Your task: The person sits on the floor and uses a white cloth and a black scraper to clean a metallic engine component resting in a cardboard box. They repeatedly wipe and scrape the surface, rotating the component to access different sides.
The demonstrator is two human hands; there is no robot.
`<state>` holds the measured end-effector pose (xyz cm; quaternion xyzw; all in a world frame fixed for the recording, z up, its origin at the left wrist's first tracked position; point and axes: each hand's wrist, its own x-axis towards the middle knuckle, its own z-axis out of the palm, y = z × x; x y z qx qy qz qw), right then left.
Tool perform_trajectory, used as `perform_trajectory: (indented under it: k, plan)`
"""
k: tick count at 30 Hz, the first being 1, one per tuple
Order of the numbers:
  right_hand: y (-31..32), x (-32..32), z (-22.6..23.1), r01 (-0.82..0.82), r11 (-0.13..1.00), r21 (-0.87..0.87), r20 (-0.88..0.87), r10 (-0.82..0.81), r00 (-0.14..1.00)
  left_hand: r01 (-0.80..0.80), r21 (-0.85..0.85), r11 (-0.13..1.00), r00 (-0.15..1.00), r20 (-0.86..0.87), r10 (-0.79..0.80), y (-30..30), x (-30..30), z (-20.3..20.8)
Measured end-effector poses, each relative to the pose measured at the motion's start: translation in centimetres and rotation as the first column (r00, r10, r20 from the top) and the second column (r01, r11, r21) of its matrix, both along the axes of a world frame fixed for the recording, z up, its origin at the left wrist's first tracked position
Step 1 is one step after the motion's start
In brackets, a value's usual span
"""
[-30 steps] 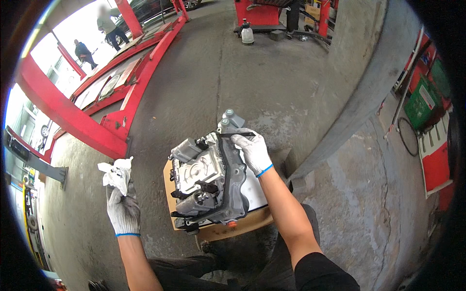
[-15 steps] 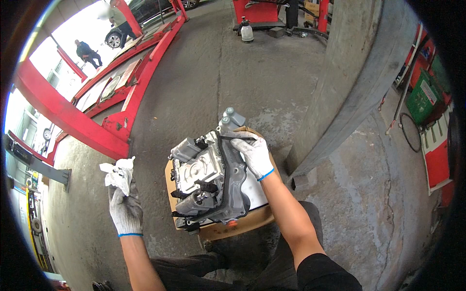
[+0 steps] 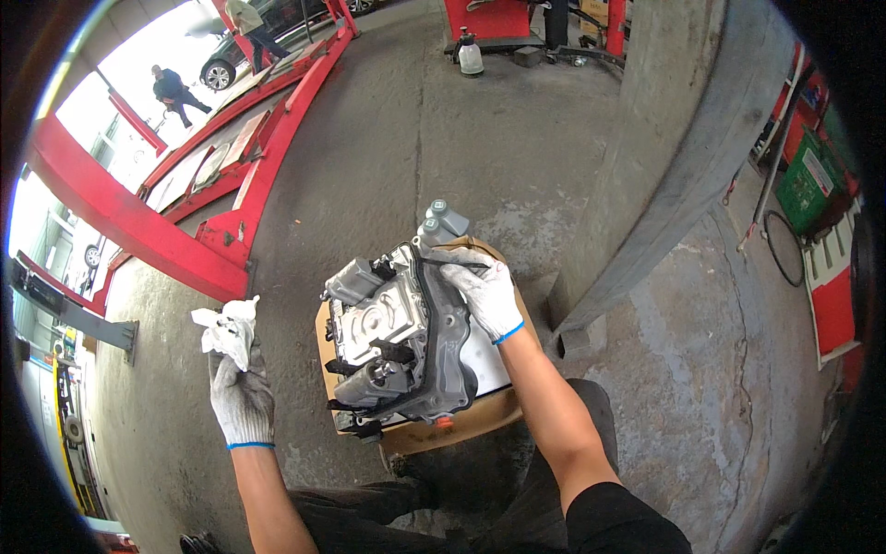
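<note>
A silver-grey metal mechatronic unit (image 3: 377, 323), with cylinders, black connectors and a dark seal along its rim, stands tilted over an open cardboard box (image 3: 452, 436). My right hand (image 3: 486, 292), in a white knitted glove with a blue cuff, grips the unit's upper right edge, fingers over the rim. Apart from it on the left, my left hand (image 3: 242, 399), in a matching but dirtier glove, is closed on a crumpled white wipe (image 3: 227, 331) that sticks up above the fingers. An orange-red plug (image 3: 445, 422) shows at the unit's lower edge.
Two grey bottles (image 3: 441, 220) stand just beyond the box. A grey pillar (image 3: 637, 175) rises close on the right, a red lift post (image 3: 138, 217) on the left. A white sprayer bottle (image 3: 470, 57) stands farther off. Two people are near the lift's far end.
Both hands keep their holds, with barely any movement. In the background, the two people on the far left have shifted position and posture.
</note>
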<state>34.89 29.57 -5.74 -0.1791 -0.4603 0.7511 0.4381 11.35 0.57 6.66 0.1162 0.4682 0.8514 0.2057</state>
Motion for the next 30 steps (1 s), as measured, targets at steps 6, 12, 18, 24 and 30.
perform_trajectory:
  k: [6, 12, 18, 24, 30]
  plan:
    - [-0.5, 0.3, 0.6, 0.032, 0.999, -0.011, 0.045, -0.032, 0.998, 0.001, 0.013, 1.0, 1.0, -0.003, -0.001, 0.3, 0.1, -0.1]
    - [-0.9, 0.8, 0.7, 0.015, 1.0, 0.02, 0.075, -0.016, 0.997, 0.045, 0.008, 0.999, 0.999, -0.03, -0.045, 0.2, 0.0, -0.3]
    - [-1.2, 1.0, 0.4, -0.018, 0.999, -0.037, 0.003, 0.018, 1.0, 0.027, 0.003, 1.0, 0.999, -0.021, -0.027, 0.5, 0.2, -0.3]
    - [-1.2, 1.2, 0.3, -0.02, 1.0, -0.013, 0.029, 0.02, 0.999, 0.019, -0.019, 1.0, 1.0, -0.007, -0.019, 0.5, 0.5, 0.1]
    - [-1.2, 1.2, 0.1, -0.01, 1.0, -0.009, 0.05, 0.011, 0.999, 0.015, 0.002, 1.0, 1.0, -0.007, -0.015, 0.2, -0.1, -0.3]
